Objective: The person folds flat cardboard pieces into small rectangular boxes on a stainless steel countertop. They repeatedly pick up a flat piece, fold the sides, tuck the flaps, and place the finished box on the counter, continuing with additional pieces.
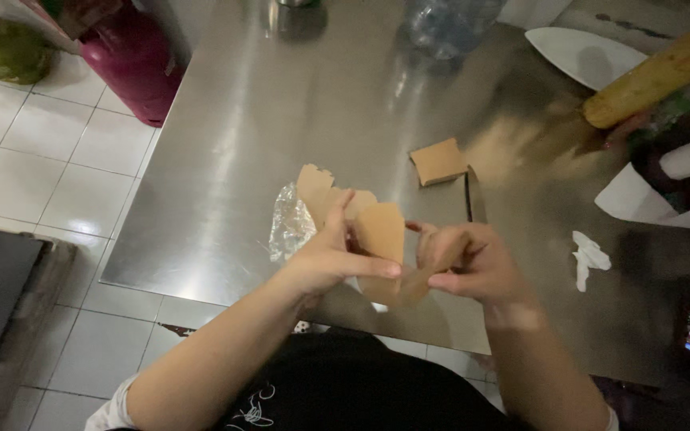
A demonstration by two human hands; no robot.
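Note:
Both hands hold a flat brown cardboard box blank (381, 231) above the near edge of a steel table (281, 104). My left hand (331, 257) grips its left side, thumb along the front flap. My right hand (473, 263) pinches the right flap. Under the blank lies a crumpled clear plastic wrapper (289, 223) with more brown cardboard pieces (317, 185) on it. A small folded brown cardboard square (439, 161) rests farther back on the table.
A crumpled white tissue (588, 257) lies at the right. A white plate (580, 52), a long yellow-brown roll (656, 76) and white sheets (640, 199) sit at the far right. A clear plastic bottle (449, 24) stands at the back. Red (133, 64) and green (1, 48) gas cylinders stand on the tiled floor.

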